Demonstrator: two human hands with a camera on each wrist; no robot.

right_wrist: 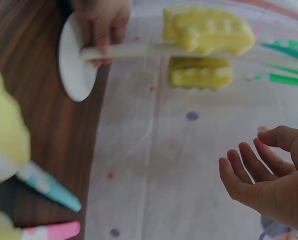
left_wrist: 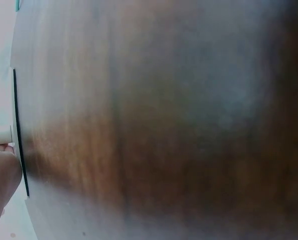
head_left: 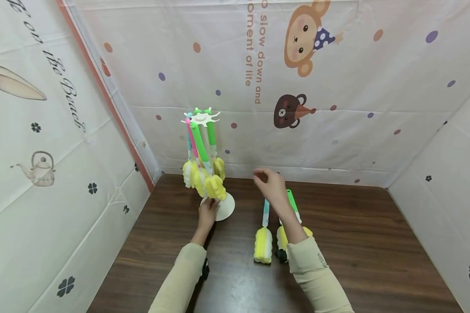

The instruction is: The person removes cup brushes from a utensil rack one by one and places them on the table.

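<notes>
A white hanging stand (head_left: 227, 208) with a round base and hooked top stands at the left back of the table. Sponge brushes (head_left: 214, 187) with yellow-and-white heads and green, pink and blue handles hang from its hooks. Low down by the base, my left hand (head_left: 207, 214) grips the stand's white pole (right_wrist: 133, 50), as the right wrist view shows. My right hand (head_left: 273, 188) is raised in the air to the right of the stand. Its fingers (right_wrist: 259, 167) are loosely bent, with nothing held.
On the table, a blue-handled sponge brush (head_left: 263, 245) lies below my right hand. Beside it, a green-handled brush (head_left: 292, 201) and a pink-handled one (right_wrist: 48, 231) are partly hidden by my right arm. A printed cloth (head_left: 235, 143) hangs behind the dark wooden table (head_left: 360, 243).
</notes>
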